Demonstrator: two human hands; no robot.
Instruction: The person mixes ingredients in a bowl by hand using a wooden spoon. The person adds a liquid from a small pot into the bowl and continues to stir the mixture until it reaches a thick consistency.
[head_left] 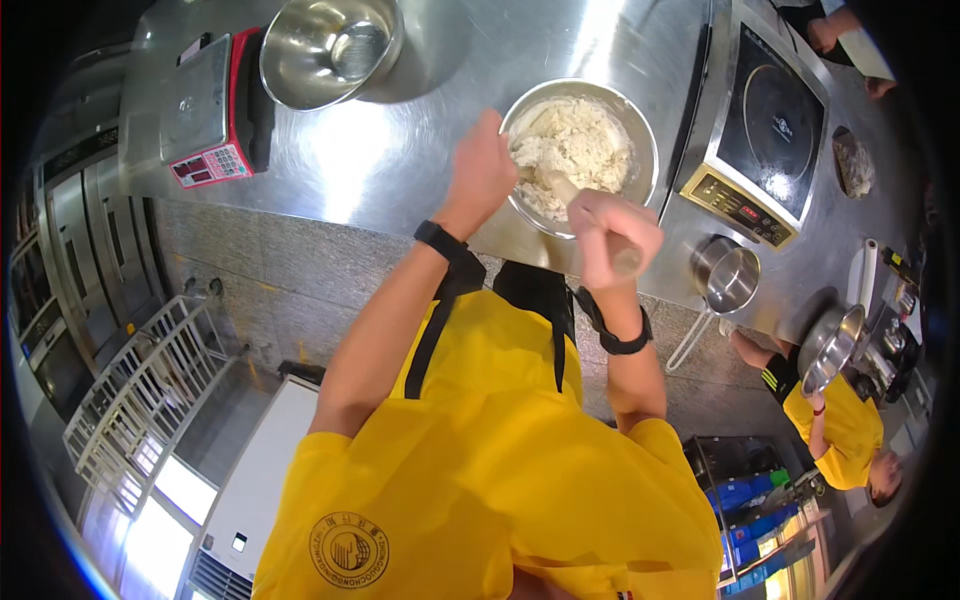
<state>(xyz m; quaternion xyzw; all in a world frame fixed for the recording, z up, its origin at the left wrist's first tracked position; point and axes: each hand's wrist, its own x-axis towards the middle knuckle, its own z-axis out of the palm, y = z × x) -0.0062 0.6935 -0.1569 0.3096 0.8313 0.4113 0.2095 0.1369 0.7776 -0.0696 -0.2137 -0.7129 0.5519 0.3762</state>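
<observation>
A person in a yellow shirt and dark apron leaned over a steel table [400, 160]. The left hand [482, 165] gripped the near-left rim of a metal bowl [640, 130] holding pale, shaggy dough [575, 145]; its grip was closed on the rim. The right hand [615, 238] was fisted around a wooden handle [560, 185] whose far end sat in the dough. The bowl stood near the table's front edge, just left of an induction cooker [765, 130]. An empty steel bowl [325, 45] and a digital scale [210, 110] sat farther left. A small saucepan [725, 275] rested by the cooker. Another person in yellow [845, 425] held a pan nearby.
</observation>
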